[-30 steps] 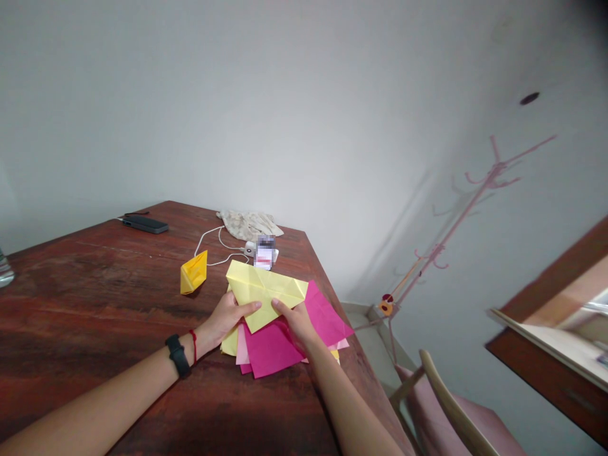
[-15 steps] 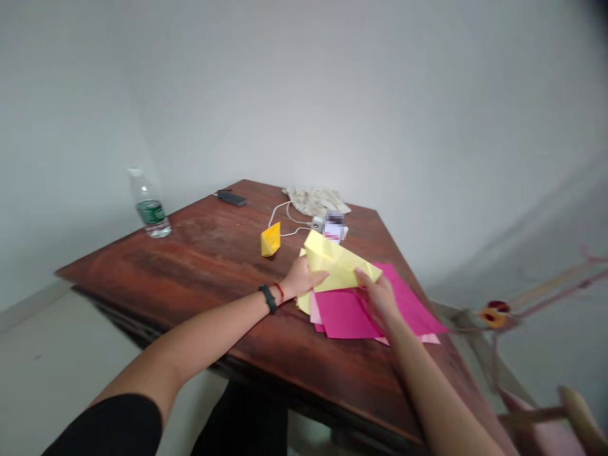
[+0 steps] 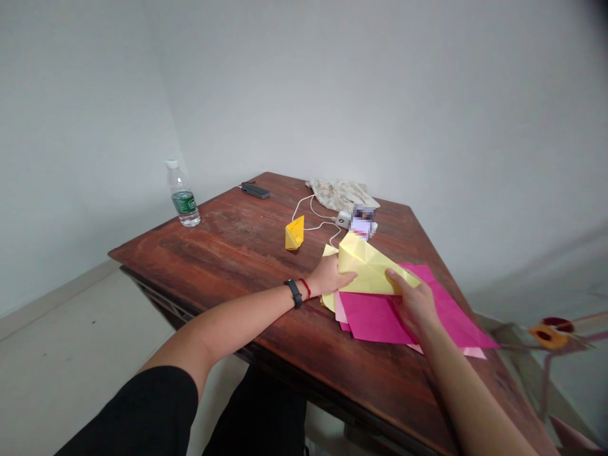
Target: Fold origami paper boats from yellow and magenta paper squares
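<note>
A folded sheet of pale yellow paper (image 3: 368, 269) is held between both hands, creased and slightly raised at its upper left. My left hand (image 3: 329, 275) grips its left end, thumb on the front face. My right hand (image 3: 415, 297) pinches its right end, thumb on top and the other fingers hidden behind. Beneath lie magenta sheets (image 3: 375, 320), with light pink edges showing under them and more yellow paper (image 3: 327, 301) at the left. A small folded orange-yellow paper piece (image 3: 294, 234) stands on the table beyond my left hand.
On the wooden table (image 3: 228, 253) stand a water bottle (image 3: 184, 196) at left and a dark power bank (image 3: 255, 190) at the back. A pale cloth (image 3: 342, 194), white cables, a white charger (image 3: 342, 220) and a blurred-out phone (image 3: 361, 221) lie beyond the paper. Walls border the far side.
The whole scene has shifted to the right in view as the head turned left. Both hands keep their hold on the yellow paper, its folded shape little altered.
</note>
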The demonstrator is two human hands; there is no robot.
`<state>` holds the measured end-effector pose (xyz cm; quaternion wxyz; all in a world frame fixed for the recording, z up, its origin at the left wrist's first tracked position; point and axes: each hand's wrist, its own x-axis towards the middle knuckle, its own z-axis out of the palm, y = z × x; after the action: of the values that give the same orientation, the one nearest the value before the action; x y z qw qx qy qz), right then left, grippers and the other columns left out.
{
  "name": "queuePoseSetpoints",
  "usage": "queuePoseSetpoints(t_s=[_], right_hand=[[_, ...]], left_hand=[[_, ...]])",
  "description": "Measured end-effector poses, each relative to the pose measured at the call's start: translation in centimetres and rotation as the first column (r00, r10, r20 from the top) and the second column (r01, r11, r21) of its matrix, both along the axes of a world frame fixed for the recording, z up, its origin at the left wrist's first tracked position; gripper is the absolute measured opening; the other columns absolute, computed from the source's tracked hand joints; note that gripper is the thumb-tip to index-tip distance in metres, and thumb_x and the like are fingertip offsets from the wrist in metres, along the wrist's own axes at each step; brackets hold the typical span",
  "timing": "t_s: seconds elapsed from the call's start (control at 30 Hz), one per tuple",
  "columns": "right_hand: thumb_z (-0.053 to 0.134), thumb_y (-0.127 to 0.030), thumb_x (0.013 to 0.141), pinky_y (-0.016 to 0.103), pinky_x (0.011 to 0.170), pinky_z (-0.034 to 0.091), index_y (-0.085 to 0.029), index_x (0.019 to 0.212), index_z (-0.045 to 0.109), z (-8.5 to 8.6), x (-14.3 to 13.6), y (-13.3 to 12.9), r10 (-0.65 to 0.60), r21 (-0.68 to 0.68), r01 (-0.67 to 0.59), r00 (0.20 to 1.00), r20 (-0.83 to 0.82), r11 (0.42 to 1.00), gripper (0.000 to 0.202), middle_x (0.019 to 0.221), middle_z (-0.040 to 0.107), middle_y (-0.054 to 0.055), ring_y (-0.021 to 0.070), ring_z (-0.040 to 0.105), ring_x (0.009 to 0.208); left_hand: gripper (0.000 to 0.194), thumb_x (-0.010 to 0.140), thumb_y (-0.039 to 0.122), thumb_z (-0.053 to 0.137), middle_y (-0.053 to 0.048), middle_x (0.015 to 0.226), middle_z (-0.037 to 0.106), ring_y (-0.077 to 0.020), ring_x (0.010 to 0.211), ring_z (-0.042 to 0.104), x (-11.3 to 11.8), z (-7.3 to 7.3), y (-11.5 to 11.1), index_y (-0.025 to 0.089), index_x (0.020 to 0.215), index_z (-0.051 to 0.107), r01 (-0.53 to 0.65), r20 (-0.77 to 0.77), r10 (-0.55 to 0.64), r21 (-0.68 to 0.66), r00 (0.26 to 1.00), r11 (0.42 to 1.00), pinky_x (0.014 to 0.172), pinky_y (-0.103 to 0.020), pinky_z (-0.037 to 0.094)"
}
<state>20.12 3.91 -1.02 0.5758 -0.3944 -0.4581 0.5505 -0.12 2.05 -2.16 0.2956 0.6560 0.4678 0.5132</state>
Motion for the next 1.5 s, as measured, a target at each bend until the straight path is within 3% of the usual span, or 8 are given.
queuePoseSetpoints(t_s=[0.4, 0.53, 0.7, 0.9, 1.17, 1.5], right_hand=[[0.085, -0.028, 0.070, 0.028, 0.062, 0.065, -0.018, 0.094, 0.072, -0.2, 0.0, 0.1, -0.007, -0.006, 0.007, 1.000, 0.020, 1.000, 0.029, 0.080, 0.076, 0.004, 0.0215, 0.073, 0.069], [0.085, -0.028, 0.068, 0.028, 0.065, 0.065, -0.017, 0.093, 0.071, -0.2, 0.0, 0.2, -0.023, 0.001, 0.023, 1.000, 0.010, 1.000, 0.031, 0.084, 0.077, 0.005, 0.0210, 0.074, 0.072], [0.084, -0.036, 0.069, 0.035, 0.073, 0.064, -0.019, 0.093, 0.072, -0.6, 0.0, 0.3, -0.019, 0.002, 0.019, 0.999, 0.048, 1.000, 0.032, 0.096, 0.078, 0.007, 0.0244, 0.074, 0.083], [0.079, -0.040, 0.073, 0.038, 0.081, 0.059, -0.019, 0.104, 0.071, -0.6, 0.0, 0.4, 0.013, 0.075, -0.021, 0.993, 0.114, 0.997, 0.039, 0.105, 0.076, 0.008, 0.0255, 0.072, 0.090], [0.075, -0.041, 0.075, 0.044, 0.093, 0.053, -0.024, 0.114, 0.067, -0.6, 0.2, 0.6, -0.116, 0.219, 0.052, 0.949, 0.293, 0.974, 0.043, 0.120, 0.069, 0.008, 0.0270, 0.065, 0.107], [0.073, -0.040, 0.078, 0.042, 0.093, 0.052, -0.022, 0.109, 0.068, 0.5, -0.1, 0.0, -0.077, 0.220, 0.007, 0.947, 0.313, 0.975, 0.036, 0.113, 0.071, 0.008, 0.0254, 0.066, 0.104]], left_hand=[[0.027, 0.076, 0.023, 0.072, -0.012, 0.106, 0.076, -0.0248, 0.095, 0.070, 0.1, -0.6, 0.2, 0.012, 0.101, 0.072, 0.041, 0.014, -0.040, -0.051, 0.999, 0.998, 0.082, -0.033, 0.056], [0.030, 0.073, 0.021, 0.074, -0.012, 0.108, 0.076, -0.0256, 0.096, 0.070, 0.1, -0.8, 0.4, 0.012, 0.102, 0.071, 0.100, 0.158, -0.089, -0.065, 0.983, 0.993, 0.082, -0.033, 0.057], [0.036, 0.070, 0.021, 0.079, -0.013, 0.110, 0.075, -0.0260, 0.094, 0.071, 0.2, -0.4, 0.2, 0.012, 0.103, 0.069, 0.194, 0.436, -0.133, -0.098, 0.890, 0.976, 0.080, -0.034, 0.057], [0.044, 0.066, 0.025, 0.084, -0.015, 0.110, 0.075, -0.0245, 0.087, 0.072, 0.3, 0.4, 0.1, 0.013, 0.105, 0.067, 0.214, 0.599, -0.065, -0.179, 0.798, 0.960, 0.078, -0.035, 0.058], [0.051, 0.063, 0.025, 0.085, -0.014, 0.111, 0.074, -0.0259, 0.090, 0.072, 0.3, 0.7, 0.0, 0.014, 0.109, 0.064, 0.167, 0.621, 0.008, -0.222, 0.784, 0.961, 0.081, -0.038, 0.056], [0.050, 0.064, 0.029, 0.085, -0.014, 0.113, 0.074, -0.0301, 0.099, 0.072, 0.3, 0.3, -0.1, 0.015, 0.107, 0.065, 0.170, 0.574, 0.008, -0.255, 0.818, 0.952, 0.086, -0.041, 0.055]])
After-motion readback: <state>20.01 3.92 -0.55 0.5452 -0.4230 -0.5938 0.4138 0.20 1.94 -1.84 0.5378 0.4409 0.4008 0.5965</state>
